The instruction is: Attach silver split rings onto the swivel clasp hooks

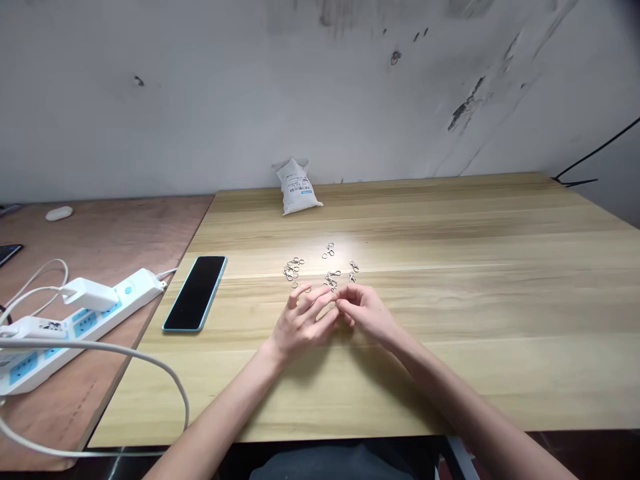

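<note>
Small metal rings and clasps [292, 269] lie in a loose group on the wooden table [475, 287], with more pieces [330, 249] farther back and a pair [353, 267] to the right. Just in front of them my left hand [303, 323] and my right hand [365, 310] meet at the fingertips. The left thumb and index finger are drawn together, the other fingers bent above the pieces. On the right, thumb and index finger pinch close to the left fingertips. Whatever lies between the fingertips is too small and hidden to name.
A phone [196, 294] lies left of my hands. Behind the metal pieces, a white packet [298, 188] stands near the wall. A power strip [95, 323] with chargers and looping white cables occupies the brown table [150, 230] at left; one cable crosses near my left forearm.
</note>
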A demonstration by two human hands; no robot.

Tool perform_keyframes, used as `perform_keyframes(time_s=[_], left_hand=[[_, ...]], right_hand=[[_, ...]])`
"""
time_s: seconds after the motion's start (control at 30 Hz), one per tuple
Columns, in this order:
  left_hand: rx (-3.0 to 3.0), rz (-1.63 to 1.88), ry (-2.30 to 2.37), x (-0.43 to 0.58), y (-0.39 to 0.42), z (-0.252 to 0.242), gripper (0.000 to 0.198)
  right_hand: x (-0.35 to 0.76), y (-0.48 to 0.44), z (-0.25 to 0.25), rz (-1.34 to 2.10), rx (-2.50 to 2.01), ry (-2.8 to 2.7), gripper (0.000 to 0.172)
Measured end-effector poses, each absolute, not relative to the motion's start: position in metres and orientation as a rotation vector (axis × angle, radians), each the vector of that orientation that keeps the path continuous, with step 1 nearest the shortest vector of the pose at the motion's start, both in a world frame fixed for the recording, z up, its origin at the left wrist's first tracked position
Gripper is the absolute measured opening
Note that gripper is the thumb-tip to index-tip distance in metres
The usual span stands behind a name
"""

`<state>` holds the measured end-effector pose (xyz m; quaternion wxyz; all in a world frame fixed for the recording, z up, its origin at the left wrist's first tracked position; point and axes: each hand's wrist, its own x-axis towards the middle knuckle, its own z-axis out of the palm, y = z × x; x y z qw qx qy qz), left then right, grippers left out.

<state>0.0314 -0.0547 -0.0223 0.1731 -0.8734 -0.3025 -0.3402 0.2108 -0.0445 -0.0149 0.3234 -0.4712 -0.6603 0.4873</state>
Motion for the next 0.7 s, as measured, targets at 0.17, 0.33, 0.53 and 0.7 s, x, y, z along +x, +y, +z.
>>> perform_keyframes(time_s=[0.17, 0.33, 0.53, 0.7], left_hand=[[-2.406, -1.039, -0.950, 0.032, -0.056, -0.021, 0.014], [-2.415, -1.048, -0.965, 0.031, -0.056, -0.019, 0.010], [-2.402, -1.103, -1.049, 0.030, -0.054, -0.021, 0.010], [-2.430, -1.154, -1.110, 0.028, -0.055, -0.021, 0.009]], right_hand=[[0.204, -0.049, -0.015, 1.512, -1.204, -1.323, 0.031], [0.196, -0.056, -0.020, 1.546, -1.204, -1.116, 0.038], [0.189, -0.067, -0.021, 1.584, -1.149, -1.116, 0.038], [0.191, -0.067, -0.015, 1.564, -1.107, -1.244, 0.029]])
